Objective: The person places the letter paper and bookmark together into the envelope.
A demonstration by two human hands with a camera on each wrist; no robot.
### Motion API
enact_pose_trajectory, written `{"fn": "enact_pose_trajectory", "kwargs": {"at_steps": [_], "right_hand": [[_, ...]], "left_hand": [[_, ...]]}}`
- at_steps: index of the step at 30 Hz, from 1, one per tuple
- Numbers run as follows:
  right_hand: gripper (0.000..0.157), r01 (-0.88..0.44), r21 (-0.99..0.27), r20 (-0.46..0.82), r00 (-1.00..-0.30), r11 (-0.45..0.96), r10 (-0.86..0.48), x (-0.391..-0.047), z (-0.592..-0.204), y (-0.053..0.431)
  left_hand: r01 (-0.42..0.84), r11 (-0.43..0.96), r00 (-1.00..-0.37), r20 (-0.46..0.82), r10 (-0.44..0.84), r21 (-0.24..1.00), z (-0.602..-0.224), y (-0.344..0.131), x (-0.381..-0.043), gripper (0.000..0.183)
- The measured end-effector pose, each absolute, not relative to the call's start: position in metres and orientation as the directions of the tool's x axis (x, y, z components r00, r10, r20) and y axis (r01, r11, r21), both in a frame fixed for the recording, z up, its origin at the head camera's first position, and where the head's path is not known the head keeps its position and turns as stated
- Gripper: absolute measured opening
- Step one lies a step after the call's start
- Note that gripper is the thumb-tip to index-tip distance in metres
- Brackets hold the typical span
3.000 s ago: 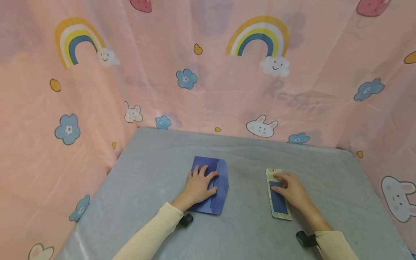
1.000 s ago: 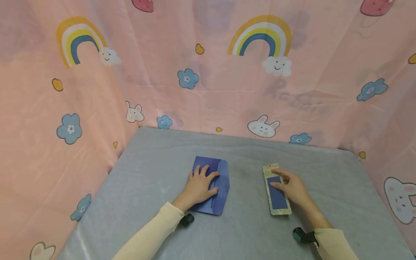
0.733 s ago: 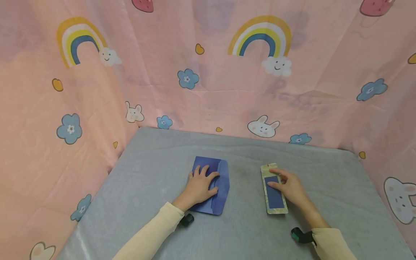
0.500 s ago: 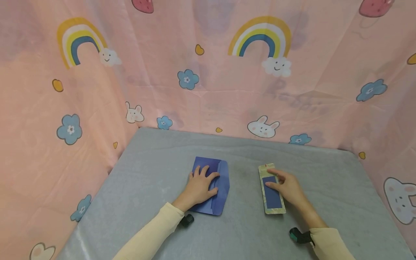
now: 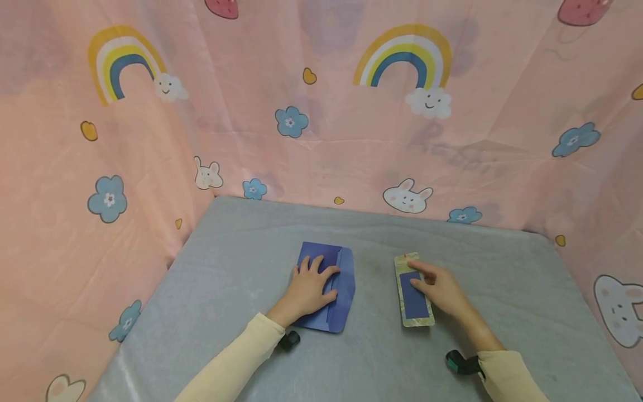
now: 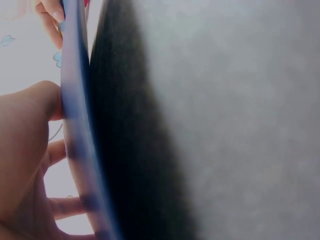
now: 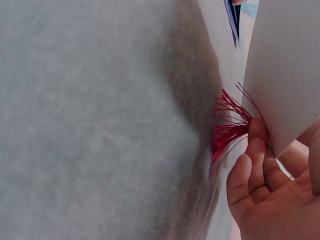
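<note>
A blue envelope (image 5: 345,287) lies on the table in the head view, its flap opened out to the right. My left hand (image 5: 305,290) rests on it with spread fingers. In the left wrist view the envelope's edge (image 6: 75,85) runs past my thumb. To the right, my right hand (image 5: 444,287) pinches a bookmark (image 5: 416,304) by its right edge, thumb on the front. The bookmark has a dark blue panel and a yellow-green patterned border. The right wrist view shows its plain pale back (image 7: 285,65), raised over the table, and a red tassel (image 7: 230,122) at my fingers.
Both things are on or over a grey cloth-covered table (image 5: 241,240). Behind it and along the sides hangs a pink curtain (image 5: 321,162) printed with rainbows, rabbits and flowers. A bare strip of table separates envelope and bookmark.
My right hand has lifted the bookmark slightly and carried it left, closer to the envelope. The left hand and the envelope have stayed in place.
</note>
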State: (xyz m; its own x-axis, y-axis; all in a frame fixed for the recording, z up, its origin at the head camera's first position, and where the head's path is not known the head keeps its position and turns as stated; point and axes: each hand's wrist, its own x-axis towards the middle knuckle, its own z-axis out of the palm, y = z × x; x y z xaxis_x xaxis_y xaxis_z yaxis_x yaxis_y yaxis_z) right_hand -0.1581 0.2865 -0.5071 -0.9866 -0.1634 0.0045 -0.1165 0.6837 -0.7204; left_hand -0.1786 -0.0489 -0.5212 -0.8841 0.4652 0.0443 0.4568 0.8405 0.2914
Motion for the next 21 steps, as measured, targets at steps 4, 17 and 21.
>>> {"fn": "enact_pose_trajectory", "kwargs": {"at_steps": [4, 17, 21], "right_hand": [[0.048, -0.127, -0.726, -0.007, -0.981, 0.676, -0.193, -0.159, -0.506, 0.284], [0.066, -0.105, -0.762, -0.092, -0.959, 0.639, -0.267, -0.162, -0.501, 0.271], [0.067, -0.117, -0.757, -0.092, -0.955, 0.643, -0.283, -0.164, -0.502, 0.266]], "left_hand": [[0.460, 0.841, -0.883, 0.050, 0.466, 0.286, -0.522, -0.049, -0.179, 0.051], [0.464, 0.845, -0.882, 0.057, 0.467, 0.266, -0.523, -0.049, -0.179, 0.051], [0.461, 0.846, -0.884, 0.054, 0.465, 0.267, -0.523, -0.049, -0.179, 0.051]]}}
